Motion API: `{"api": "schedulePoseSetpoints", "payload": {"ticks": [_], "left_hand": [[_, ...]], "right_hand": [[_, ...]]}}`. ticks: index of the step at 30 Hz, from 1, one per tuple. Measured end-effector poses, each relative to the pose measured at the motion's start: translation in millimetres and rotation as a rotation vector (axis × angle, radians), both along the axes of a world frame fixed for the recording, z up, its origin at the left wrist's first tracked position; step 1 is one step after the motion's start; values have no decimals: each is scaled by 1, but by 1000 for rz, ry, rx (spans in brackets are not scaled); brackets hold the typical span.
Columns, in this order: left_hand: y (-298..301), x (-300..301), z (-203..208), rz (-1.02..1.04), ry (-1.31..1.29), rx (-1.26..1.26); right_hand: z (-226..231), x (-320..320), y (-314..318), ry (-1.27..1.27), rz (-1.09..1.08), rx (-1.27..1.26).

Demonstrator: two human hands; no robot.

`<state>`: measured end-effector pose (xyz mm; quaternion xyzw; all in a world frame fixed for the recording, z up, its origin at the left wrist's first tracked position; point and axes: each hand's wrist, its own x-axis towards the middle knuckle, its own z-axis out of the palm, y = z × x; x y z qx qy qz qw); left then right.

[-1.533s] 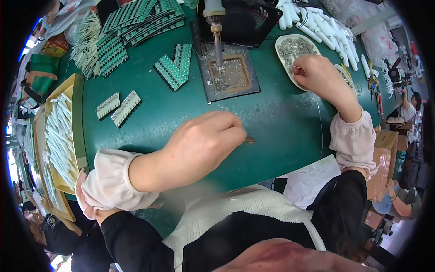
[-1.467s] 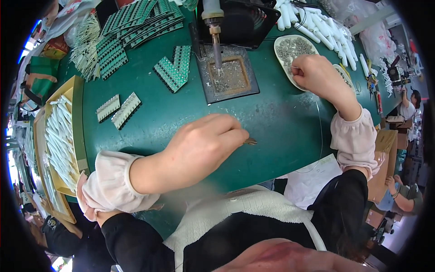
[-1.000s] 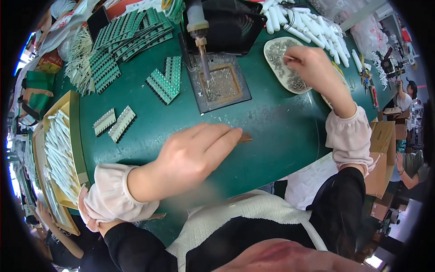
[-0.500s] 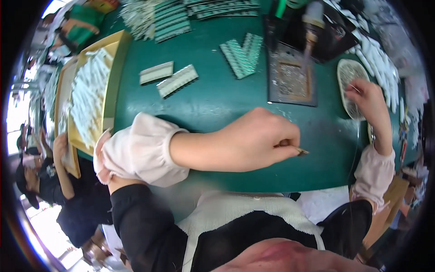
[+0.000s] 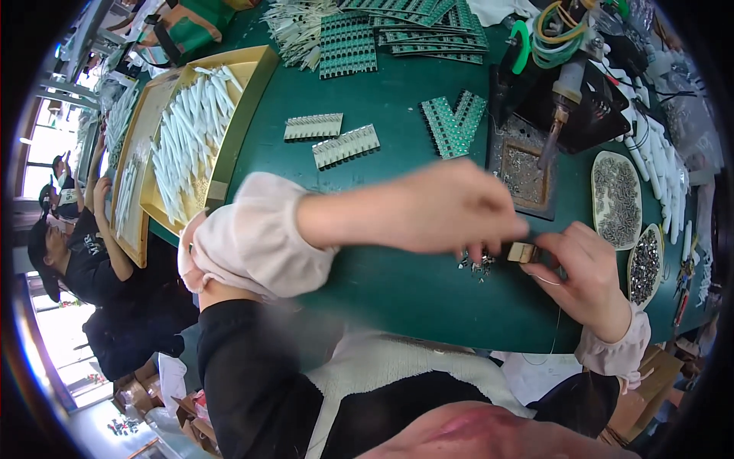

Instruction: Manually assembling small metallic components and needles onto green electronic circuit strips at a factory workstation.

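My left hand (image 5: 455,203) reaches across the table, smeared by motion. Its fingertips hang between a small heap of shiny metal pieces (image 5: 479,265) and my right hand (image 5: 587,269); what they hold, if anything, I cannot make out. Between the fingers of my right hand sits a small tan block (image 5: 523,252) with a pale end. A thin wire passes by the right fingers and curves down toward the table edge. Beyond the hands, a soldering iron (image 5: 558,115) points down over a dark tray (image 5: 552,203).
Two oval dishes of small metal parts, one grey (image 5: 616,200) and one shiny (image 5: 647,260), lie at right. Green circuit boards (image 5: 348,47) and pale strips (image 5: 345,148) lie farther back. A yellow box (image 5: 243,99) of white tubes stands left, near a co-worker (image 5: 92,260).
My right hand has come from the grey dish to the front of the table, with the tan block now in its fingers. My left hand has shifted slightly up and right. The view has shifted.
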<state>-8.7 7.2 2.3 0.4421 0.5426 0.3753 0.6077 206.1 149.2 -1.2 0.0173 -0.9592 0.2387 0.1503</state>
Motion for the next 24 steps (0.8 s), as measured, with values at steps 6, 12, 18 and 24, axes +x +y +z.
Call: {"api": "schedulePoseSetpoints", "payload": {"ticks": [6, 12, 18, 24], "left_hand": [[49, -144, 11, 756, 1106, 566], [76, -306, -46, 747, 1108, 119], [69, -329, -47, 864, 774, 10], [84, -280, -13, 962, 971, 232]], "right_hand": [[-27, 9, 9, 0, -62, -92], [-48, 8, 14, 7, 10, -167], [-47, 6, 15, 3, 45, -194], [-50, 10, 16, -26, 8, -212]]}}
